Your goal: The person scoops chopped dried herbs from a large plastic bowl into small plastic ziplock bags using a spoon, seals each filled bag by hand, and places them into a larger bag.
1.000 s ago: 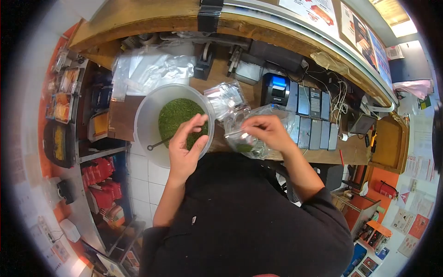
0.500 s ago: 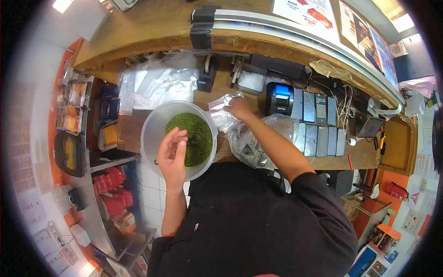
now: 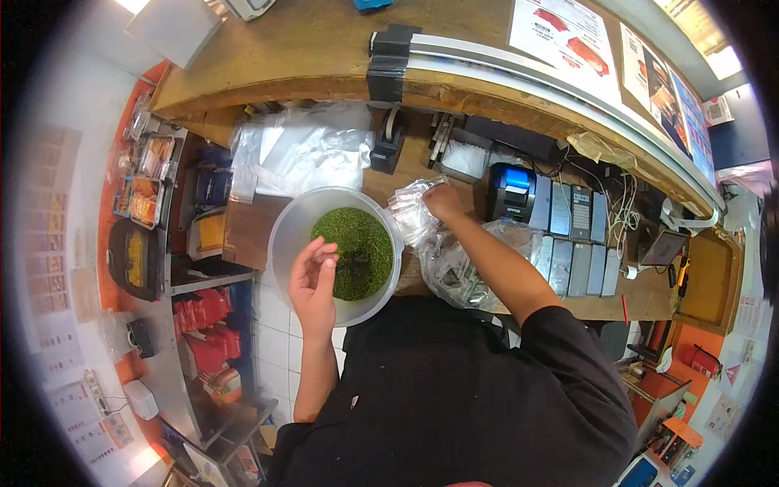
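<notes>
A white plastic bucket (image 3: 280,243) holds chopped green herbs (image 3: 351,235) with a dark hollow near the middle. My left hand (image 3: 312,280) is raised over the bucket's near left side, fingers loosely curled and apart, with nothing visible in it. To the right of the bucket, my right hand (image 3: 441,200) is closed at the edge of several small clear plastic bags (image 3: 414,213) lying on the wooden counter. Its fingertips are partly hidden. A large crumpled clear bag (image 3: 450,272) lies just below, under my right forearm.
Flat plastic sheets (image 3: 312,154) and a tape dispenser (image 3: 389,140) lie behind the bucket. A clear tub (image 3: 465,156), a receipt printer (image 3: 512,193) and rows of phones (image 3: 572,235) stand to the right, with loose cables (image 3: 621,211). A raised wooden shelf (image 3: 300,69) overhangs the back.
The view has shifted, so the counter appears farther right and slightly lower. My right hand has turned into a tighter grip at the small bags. My left hand remains over the bucket.
</notes>
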Tool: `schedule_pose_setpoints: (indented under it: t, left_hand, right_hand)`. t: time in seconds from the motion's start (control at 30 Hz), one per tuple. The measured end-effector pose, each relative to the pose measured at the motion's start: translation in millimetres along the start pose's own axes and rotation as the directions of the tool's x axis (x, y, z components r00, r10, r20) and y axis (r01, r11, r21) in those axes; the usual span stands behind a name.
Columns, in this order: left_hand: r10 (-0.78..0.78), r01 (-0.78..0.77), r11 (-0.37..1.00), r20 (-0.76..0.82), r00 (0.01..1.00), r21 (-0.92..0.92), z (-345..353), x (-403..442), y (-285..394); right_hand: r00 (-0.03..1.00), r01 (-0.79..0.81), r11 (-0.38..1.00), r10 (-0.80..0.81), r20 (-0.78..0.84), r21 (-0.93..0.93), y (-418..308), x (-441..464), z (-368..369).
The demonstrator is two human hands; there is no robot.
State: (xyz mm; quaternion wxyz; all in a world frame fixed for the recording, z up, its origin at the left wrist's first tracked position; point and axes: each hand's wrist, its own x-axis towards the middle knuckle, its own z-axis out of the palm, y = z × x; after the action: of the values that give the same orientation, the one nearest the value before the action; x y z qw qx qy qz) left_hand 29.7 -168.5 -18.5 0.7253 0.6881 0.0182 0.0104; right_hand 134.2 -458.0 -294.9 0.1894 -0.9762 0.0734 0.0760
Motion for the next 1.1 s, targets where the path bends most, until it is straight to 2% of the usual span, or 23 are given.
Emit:
schedule_pose_setpoints:
  t: [0.07,0.1,0.17,0.2,0.27,0.33,0.4,0.47,0.5,0.57,0.7,0.77,0.8,0.87,0.9,0.97,1.0,1.07,1.1]
  left_hand:
    - [0.000,-0.001,1.000,0.050,0.999,0.025,10,3,3]
    - [-0.004,-0.001,0.999,0.096,0.995,0.052,15,5,4]
    - [0.008,-0.020,0.997,0.145,0.989,0.076,25,10,3]
    - [0.015,-0.036,0.994,0.196,0.980,0.105,30,13,3]
    - [0.044,-0.069,0.991,0.210,0.977,0.112,41,18,4]
    - [0.079,-0.126,0.981,0.290,0.954,0.146,49,20,6]
    - [0.097,-0.143,0.981,0.301,0.949,0.134,53,20,4]
    - [0.110,-0.167,0.975,0.332,0.937,0.147,55,19,6]
    - [0.113,-0.169,0.975,0.332,0.937,0.144,55,18,6]
    - [0.137,-0.206,0.964,0.347,0.928,0.170,54,16,5]
    - [0.131,-0.197,0.965,0.330,0.935,0.174,48,13,-1]
    - [0.131,-0.182,0.973,0.305,0.943,0.145,46,12,-1]
    - [0.133,-0.183,0.972,0.300,0.944,0.145,45,13,-1]
    - [0.123,-0.175,0.972,0.296,0.947,0.156,44,12,1]
    - [0.125,-0.176,0.972,0.293,0.948,0.155,44,13,0]
    - [0.143,-0.200,0.966,0.306,0.941,0.163,44,14,-2]
    - [0.145,-0.202,0.966,0.305,0.941,0.162,46,15,-1]
    - [0.146,-0.230,0.947,0.334,0.931,0.226,51,19,2]
    - [0.150,-0.233,0.946,0.333,0.931,0.225,55,23,5]
  right_hand:
    - [0.996,-0.036,0.931,0.063,-0.063,0.363,1,-12,-17]
    - [0.996,-0.032,0.933,0.061,-0.069,0.359,-1,-19,-30]
    - [0.999,-0.012,0.802,0.039,-0.032,0.597,-4,-32,-54]
    - [0.999,-0.007,0.804,0.036,-0.036,0.595,-1,-32,-55]
    - [0.992,-0.111,0.708,0.034,0.124,0.697,5,-34,-57]
    - [0.988,-0.132,0.703,0.033,0.153,0.699,16,-36,-46]
    - [0.983,-0.153,0.697,0.036,0.180,0.700,26,-39,-37]
    - [1.000,0.001,0.867,-0.005,0.006,0.499,33,-46,-32]
    - [1.000,0.002,0.868,-0.005,0.004,0.497,30,-50,-36]
    - [0.992,-0.112,0.865,0.128,0.002,0.488,23,-56,-45]
    - [0.995,-0.009,0.853,0.057,-0.077,0.522,23,-56,-44]
    - [0.998,-0.055,0.567,0.056,0.028,0.822,42,-40,-9]
    - [0.998,-0.052,0.568,0.051,0.029,0.821,40,-39,-10]
    - [0.989,-0.148,0.430,0.054,0.138,0.891,36,-37,-12]
    - [0.989,-0.146,0.432,0.051,0.138,0.890,29,-39,-23]
    - [0.957,-0.291,0.488,0.140,0.255,0.823,13,-48,-54]
    - [0.957,-0.289,0.489,0.139,0.253,0.823,11,-49,-58]
    - [0.999,-0.038,0.491,-0.002,0.045,0.871,7,-50,-67]
    - [0.999,-0.035,0.492,-0.004,0.042,0.870,2,-54,-79]
